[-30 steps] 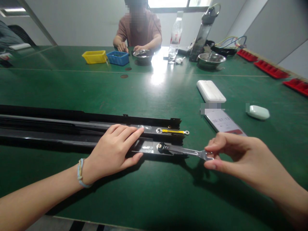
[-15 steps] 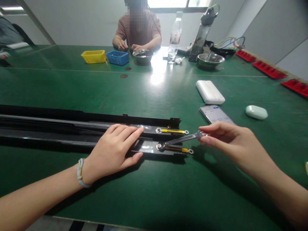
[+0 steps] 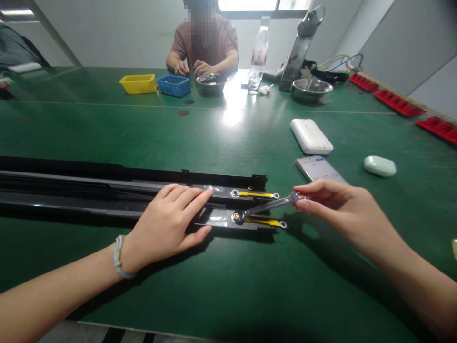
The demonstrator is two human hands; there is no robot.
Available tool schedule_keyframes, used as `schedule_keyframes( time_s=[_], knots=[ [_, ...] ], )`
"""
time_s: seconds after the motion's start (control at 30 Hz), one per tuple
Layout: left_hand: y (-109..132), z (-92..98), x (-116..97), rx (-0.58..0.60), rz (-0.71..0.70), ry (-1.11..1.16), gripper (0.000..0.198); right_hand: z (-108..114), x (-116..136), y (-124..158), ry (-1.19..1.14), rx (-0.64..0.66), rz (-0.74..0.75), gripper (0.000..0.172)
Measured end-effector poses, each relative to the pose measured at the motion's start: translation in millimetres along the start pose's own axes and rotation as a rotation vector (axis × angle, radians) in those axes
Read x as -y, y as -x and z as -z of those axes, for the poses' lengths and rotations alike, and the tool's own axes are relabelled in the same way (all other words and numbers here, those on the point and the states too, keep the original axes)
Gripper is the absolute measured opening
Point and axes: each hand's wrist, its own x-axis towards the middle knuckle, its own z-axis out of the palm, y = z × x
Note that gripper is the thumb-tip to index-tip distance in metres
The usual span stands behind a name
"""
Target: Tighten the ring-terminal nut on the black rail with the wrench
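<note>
Apparently a fastener is being turned: the right hand (image 3: 332, 205) pinches one end of a slim silver metal wrench (image 3: 267, 206) between thumb and fingers, the other end seated around a small round fastener (image 3: 236, 216) near the right end of the nearer long black metal rail (image 3: 89, 207). The left hand (image 3: 169, 219) lies across this and the farther black rail (image 3: 221, 177), fingers extended, thumb apart, seemingly bracing. The next move likely calls for a level swing — no slipping off. The wrench hides part of a yellow-sleeved ring-terminal lead (image 3: 264, 222); the rails' left ends are cut off, and how tight the fastener sits cannot be told.
</note>
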Motion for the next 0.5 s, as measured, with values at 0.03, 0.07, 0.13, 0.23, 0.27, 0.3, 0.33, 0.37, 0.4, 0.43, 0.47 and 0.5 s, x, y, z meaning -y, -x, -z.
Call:
schedule_keyframes(
  time_s=[0.03, 0.07, 0.13, 0.23, 0.27, 0.3, 0.33, 0.37, 0.4, 0.43, 0.47, 0.5],
  knots=[
    [0.0, 0.2, 0.4, 0.0, 0.001, 0.002, 0.053, 1.1, 0.2, 0.6, 0.002, 0.016, 0.003, 0.028],
    [-0.1, 0.3, 0.6, 0.0, 0.001, 0.004, 0.053, 2.4, 0.3, 1.3, 0.008, 0.035, 0.0, 0.028],
    [-0.7, 0.1, 1.0, 0.004, 0.005, 0.006, 0.053, 5.2, 0.4, 3.4, 0.022, 0.077, -0.008, 0.028],
    [-2.0, -1.2, 1.2, 0.006, 0.01, 0.008, 0.053, 8.5, -0.2, 7.2, 0.054, 0.125, 0.007, 0.026],
    [-2.5, -1.8, 1.2, 0.006, 0.011, 0.007, 0.053, 9.0, -0.4, 8.5, 0.067, 0.126, 0.018, 0.025],
    [-2.9, -2.3, 1.3, 0.003, 0.009, 0.006, 0.052, 9.2, -0.4, 9.7, 0.079, 0.125, 0.034, 0.025],
    [-3.4, -2.9, 1.4, 0.0, 0.007, 0.007, 0.052, 9.1, -0.1, 10.8, 0.082, 0.12, 0.044, 0.025],
    [-3.8, -3.3, 1.5, 0.0, 0.006, 0.007, 0.052, 8.8, 0.5, 11.8, 0.083, 0.129, 0.054, 0.026],
    [-4.3, -3.7, 1.7, 0.0, 0.007, 0.008, 0.052, 8.2, 1.6, 12.7, 0.085, 0.14, 0.061, 0.026],
    [-4.8, -4.1, 1.9, 0.0, 0.008, 0.009, 0.052, 7.5, 2.9, 13.5, 0.084, 0.15, 0.067, 0.026],
    [-5.3, -4.3, 2.1, 0.001, 0.009, 0.011, 0.053, 6.7, 4.5, 14.3, 0.083, 0.17, 0.067, 0.027],
    [-5.6, -4.5, 2.3, 0.005, 0.012, 0.011, 0.053, 6.0, 6.0, 14.9, 0.08, 0.186, 0.066, 0.027]
  ],
)
